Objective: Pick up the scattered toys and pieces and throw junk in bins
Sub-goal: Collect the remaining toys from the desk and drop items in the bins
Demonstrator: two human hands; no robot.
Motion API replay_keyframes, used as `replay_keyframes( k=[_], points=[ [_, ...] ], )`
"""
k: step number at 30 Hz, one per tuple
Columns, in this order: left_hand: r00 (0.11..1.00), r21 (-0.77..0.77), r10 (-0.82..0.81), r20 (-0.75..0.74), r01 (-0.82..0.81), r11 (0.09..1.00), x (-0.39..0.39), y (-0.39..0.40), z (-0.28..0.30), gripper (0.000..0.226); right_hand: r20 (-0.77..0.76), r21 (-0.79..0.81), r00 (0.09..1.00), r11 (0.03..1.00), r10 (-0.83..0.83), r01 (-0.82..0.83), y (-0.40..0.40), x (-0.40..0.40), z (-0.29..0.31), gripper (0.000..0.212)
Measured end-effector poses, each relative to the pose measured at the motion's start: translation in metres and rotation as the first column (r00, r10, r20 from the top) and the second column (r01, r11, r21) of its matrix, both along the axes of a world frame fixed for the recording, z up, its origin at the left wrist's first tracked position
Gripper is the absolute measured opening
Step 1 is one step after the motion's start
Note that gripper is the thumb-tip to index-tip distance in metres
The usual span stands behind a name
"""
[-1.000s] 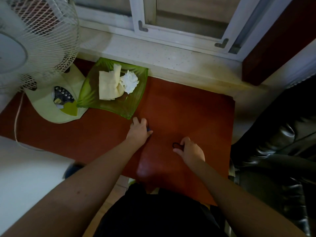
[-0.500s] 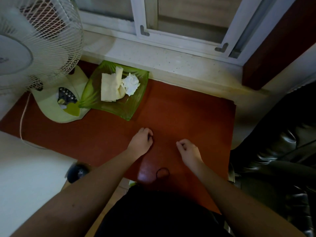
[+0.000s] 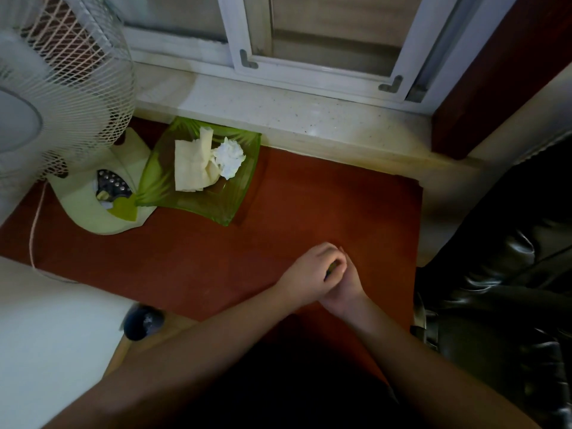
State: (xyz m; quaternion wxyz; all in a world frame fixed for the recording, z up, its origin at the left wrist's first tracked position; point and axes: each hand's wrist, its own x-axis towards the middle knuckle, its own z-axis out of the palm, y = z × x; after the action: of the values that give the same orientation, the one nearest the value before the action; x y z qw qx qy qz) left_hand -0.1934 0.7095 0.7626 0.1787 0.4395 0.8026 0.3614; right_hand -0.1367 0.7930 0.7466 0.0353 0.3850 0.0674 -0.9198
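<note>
My left hand (image 3: 309,270) and my right hand (image 3: 348,287) meet over the red table (image 3: 309,196) near its front right. The left hand's fingers curl over a small dark-green piece (image 3: 332,268), mostly hidden between the hands. My right hand lies beneath and beside the left, fingers fairly straight and pressed against it. A green glass tray (image 3: 238,196) at the back left holds a folded beige paper (image 3: 188,168) and a crumpled white tissue (image 3: 230,156).
A white fan (image 3: 46,97) stands at the left, its base (image 3: 89,212) touching the tray. A cord (image 3: 32,236) trails off the table. A black leather chair (image 3: 510,258) flanks the right; a window sill (image 3: 294,116) runs behind. A dark round object (image 3: 140,322) sits below the table's front edge.
Both hands have come together from apart. The black ring my right hand touched a second ago, then left on the table near the front edge, is out of sight now.
</note>
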Motion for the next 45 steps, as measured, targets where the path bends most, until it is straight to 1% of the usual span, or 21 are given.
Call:
replay_keyframes(
  k=[3, 5, 8, 10, 12, 14, 16, 17, 18, 20, 23, 27, 29, 33, 35, 36, 37, 40, 42, 43, 45],
  points=[
    [0.998, 0.028, 0.036, -0.047, -0.035, 0.999, -0.004, -0.001, 0.007, 0.026, 0.015, 0.047, 1.000, 0.999, 0.006, -0.007, 0.006, 0.000, -0.009, 0.042],
    [0.990, 0.055, 0.114, -0.077, -0.110, 0.992, -0.009, -0.005, 0.010, 0.028, 0.083, 0.062, 0.997, 0.998, -0.002, -0.004, 0.009, -0.001, -0.015, 0.038],
    [0.963, 0.087, 0.245, -0.111, -0.237, 0.968, -0.015, -0.023, 0.004, 0.020, 0.203, 0.081, 0.977, 0.995, -0.070, 0.055, 0.010, -0.006, -0.020, 0.028],
    [0.957, 0.068, 0.253, -0.143, -0.245, 0.967, -0.013, -0.043, -0.004, 0.016, 0.263, 0.116, 0.958, 0.990, -0.111, 0.083, 0.013, -0.009, -0.022, 0.029],
    [0.967, 0.020, 0.202, -0.154, -0.202, 0.979, -0.005, -0.068, -0.018, 0.019, 0.308, 0.182, 0.944, 0.981, -0.115, 0.060, 0.019, -0.008, -0.024, 0.030],
    [0.987, -0.097, 0.063, -0.149, -0.078, 0.992, 0.006, -0.096, -0.034, 0.031, 0.337, 0.256, 0.936, 0.967, -0.100, 0.011, 0.024, -0.007, -0.024, 0.031],
    [0.985, -0.255, -0.120, -0.124, 0.086, 0.963, 0.018, -0.118, -0.050, 0.043, 0.347, 0.301, 0.935, 0.953, -0.076, -0.035, 0.028, -0.006, -0.024, 0.034],
    [0.979, -0.329, -0.177, -0.098, 0.136, 0.934, 0.024, -0.125, -0.056, 0.048, 0.348, 0.312, 0.935, 0.949, -0.063, -0.052, 0.029, -0.006, -0.023, 0.036],
    [0.979, -0.390, -0.195, -0.058, 0.158, 0.907, 0.028, -0.128, -0.059, 0.054, 0.350, 0.319, 0.935, 0.945, -0.053, -0.066, 0.029, -0.006, -0.024, 0.037],
    [0.977, -0.454, -0.207, -0.052, 0.161, 0.876, 0.033, -0.127, -0.061, 0.059, 0.357, 0.330, 0.933, 0.940, -0.042, -0.084, 0.029, -0.006, -0.025, 0.038],
    [0.955, -0.476, -0.261, -0.141, 0.166, 0.864, 0.034, -0.115, -0.065, 0.052, 0.358, 0.355, 0.933, 0.930, -0.037, -0.099, 0.027, -0.004, -0.026, 0.038],
    [0.967, -0.493, -0.155, -0.201, 0.037, 0.869, 0.029, -0.108, -0.068, 0.037, 0.353, 0.379, 0.936, 0.914, 0.001, -0.144, 0.026, -0.002, -0.026, 0.039],
    [0.938, -0.525, -0.183, -0.295, 0.001, 0.851, 0.026, -0.103, -0.067, 0.032, 0.369, 0.397, 0.928, 0.893, 0.057, -0.213, 0.026, -0.001, -0.025, 0.039],
    [0.890, -0.533, -0.215, -0.402, -0.036, 0.845, 0.021, -0.089, -0.061, 0.037, 0.417, 0.393, 0.887, 0.840, 0.199, -0.374, 0.021, 0.003, -0.025, 0.037],
    [0.882, -0.548, -0.216, -0.419, -0.056, 0.835, 0.017, -0.085, -0.055, 0.039, 0.423, 0.383, 0.874, 0.827, 0.238, -0.411, 0.017, 0.006, -0.026, 0.038],
    [0.891, -0.548, -0.202, -0.407, -0.062, 0.834, 0.016, -0.082, -0.053, 0.044, 0.427, 0.387, 0.868, 0.817, 0.253, -0.428, 0.015, 0.007, -0.026, 0.038],
    [0.906, -0.543, -0.175, -0.384, -0.068, 0.837, 0.014, -0.081, -0.053, 0.048, 0.434, 0.400, 0.859, 0.797, 0.271, -0.453, 0.014, 0.008, -0.027, 0.039],
    [0.919, -0.507, -0.086, -0.385, -0.133, 0.852, 0.010, -0.079, -0.055, 0.028, 0.447, 0.491, 0.828, 0.682, 0.338, -0.543, 0.010, 0.011, -0.029, 0.040],
    [0.930, -0.499, -0.062, -0.363, -0.137, 0.856, 0.007, -0.082, -0.058, 0.031, 0.437, 0.548, 0.824, 0.620, 0.361, -0.562, 0.007, 0.013, -0.028, 0.040],
    [0.932, -0.496, -0.053, -0.359, -0.142, 0.856, 0.006, -0.084, -0.059, 0.030, 0.438, 0.586, 0.820, 0.574, 0.369, -0.572, 0.006, 0.012, -0.027, 0.041],
    [0.946, -0.491, -0.017, -0.323, -0.152, 0.858, 0.004, -0.091, -0.059, 0.027, 0.460, 0.682, 0.797, 0.419, 0.393, -0.600, 0.004, 0.009, -0.026, 0.042]
  ],
)
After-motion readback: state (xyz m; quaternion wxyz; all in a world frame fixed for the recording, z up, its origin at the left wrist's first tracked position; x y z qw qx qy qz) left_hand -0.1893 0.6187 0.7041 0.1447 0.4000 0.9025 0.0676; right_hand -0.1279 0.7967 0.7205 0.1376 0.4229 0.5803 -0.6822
